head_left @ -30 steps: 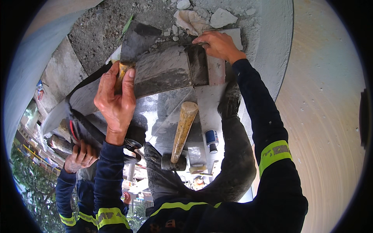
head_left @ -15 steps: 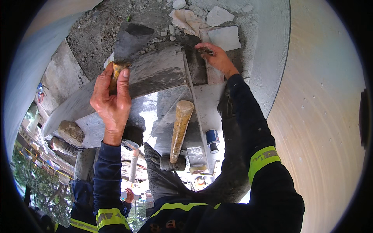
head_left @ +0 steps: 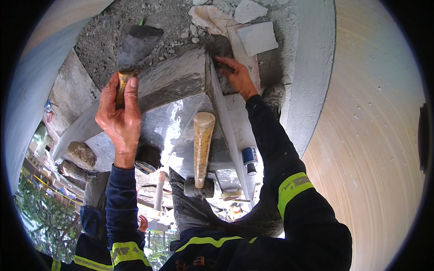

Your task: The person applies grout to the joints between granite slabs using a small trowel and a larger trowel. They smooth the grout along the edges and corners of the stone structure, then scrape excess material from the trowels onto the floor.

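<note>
My left hand [head_left: 118, 119] is closed round the wooden handle of a putty knife [head_left: 138, 45], its broad, grey-smeared blade pointing away from me above the rubble. At the far corner of a grey stone slab [head_left: 174, 77], my right hand [head_left: 237, 77] has its fingers bent together against the slab's edge. Something dark shows between those fingers, too small and shaded to name. Between my arms, a mallet [head_left: 203, 140] with a worn wooden handle and dark head rests on the polished slab face, handle pointing away from me.
Loose rubble [head_left: 176, 18] and a pale flat tile piece [head_left: 257, 38] lie beyond the slab. A blue-and-white can [head_left: 249, 157] stands by my right forearm. A stone chunk [head_left: 81, 155] sits at left. A curved beige wall [head_left: 370, 113] rises at right. Another person's hand [head_left: 143, 223] shows lower left.
The putty knife has shifted slightly left in my left hand, blade turned more upright. My right hand has moved left and slightly nearer, to the slab's edge. The slab looks turned in view.
</note>
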Motion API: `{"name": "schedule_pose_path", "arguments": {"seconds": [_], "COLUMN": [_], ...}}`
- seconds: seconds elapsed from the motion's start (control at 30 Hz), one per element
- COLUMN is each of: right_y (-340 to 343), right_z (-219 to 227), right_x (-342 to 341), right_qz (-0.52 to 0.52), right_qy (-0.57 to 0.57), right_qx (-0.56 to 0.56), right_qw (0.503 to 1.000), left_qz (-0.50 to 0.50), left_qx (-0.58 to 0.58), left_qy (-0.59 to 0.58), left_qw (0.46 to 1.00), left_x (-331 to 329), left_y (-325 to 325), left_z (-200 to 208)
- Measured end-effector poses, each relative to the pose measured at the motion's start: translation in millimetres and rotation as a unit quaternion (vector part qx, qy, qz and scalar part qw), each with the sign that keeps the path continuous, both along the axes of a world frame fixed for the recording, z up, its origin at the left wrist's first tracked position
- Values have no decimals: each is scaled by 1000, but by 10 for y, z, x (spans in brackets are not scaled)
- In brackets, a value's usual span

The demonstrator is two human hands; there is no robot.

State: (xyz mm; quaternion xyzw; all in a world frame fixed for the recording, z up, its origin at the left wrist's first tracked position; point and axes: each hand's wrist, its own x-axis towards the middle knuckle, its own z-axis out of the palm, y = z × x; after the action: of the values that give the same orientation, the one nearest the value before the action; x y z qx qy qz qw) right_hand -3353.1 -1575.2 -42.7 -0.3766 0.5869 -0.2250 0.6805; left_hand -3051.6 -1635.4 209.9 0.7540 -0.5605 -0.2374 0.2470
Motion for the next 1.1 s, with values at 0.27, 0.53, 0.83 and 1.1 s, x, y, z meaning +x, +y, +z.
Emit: {"name": "schedule_pose_path", "arguments": {"seconds": [0.27,0.53,0.83,1.1], "right_y": [-419,-1814,-2117,-2254], "right_z": [423,739,508,549], "right_x": [-523,-129,791,896], "right_qz": [206,431,621,662], "right_qy": [169,373,399,397], "right_qx": [-57,-307,-329,-327], "right_qw": [962,762,589,545], "left_qz": [16,-2,-2,-13], "left_qx": [2,8,-1,-23], "left_qy": [20,-5,2,4], "left_qw": [1000,1000,1000,1000], "left_x": [-37,-20,-25,-10], "left_y": [-28,-49,-69,-72], "left_z": [12,52,98,73]}}
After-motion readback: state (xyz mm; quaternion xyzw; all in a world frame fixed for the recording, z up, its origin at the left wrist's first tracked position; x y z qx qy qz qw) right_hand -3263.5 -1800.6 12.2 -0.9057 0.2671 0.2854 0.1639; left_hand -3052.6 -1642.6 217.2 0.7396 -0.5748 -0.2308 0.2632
